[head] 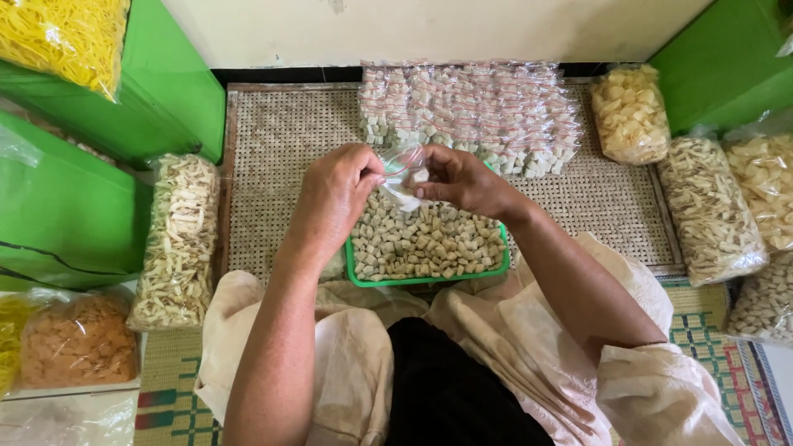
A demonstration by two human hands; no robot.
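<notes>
Both hands meet over the middle of the scene, pinching one small clear bag (402,175) between them. The left hand (337,192) grips the bag's left edge with thumb and fingertips closed on the thin plastic; the right hand (457,180) clamps the opposite edge the same way. The film is crumpled and glossy, and a pale piece or two shows inside it (how many is hard to tell).

Directly below the hands sits a green tray (429,277), shallow and rectangular with a smooth plastic rim, heaped with small beige cubes (425,241) that look dry and matte, roughly cut.

Just beyond the hands, a block of filled bags (471,111) lies in overlapping rows, each a small clear packet with a red strip and pale cubes inside. All of this rests on a woven mat (281,136) with a fine, tight basket texture.

Out to the left of the left hand lies a long sack (178,239) of pale, stringy strips, and nearer the person, a bag of orange crumbs (78,340). Far to the right of the right hand stand more clear sacks: curled yellowish chips (629,111) and thin striped sticks (709,211).

Under the forearms, cream cloth (529,347) drapes in soft folds over the lap.
</notes>
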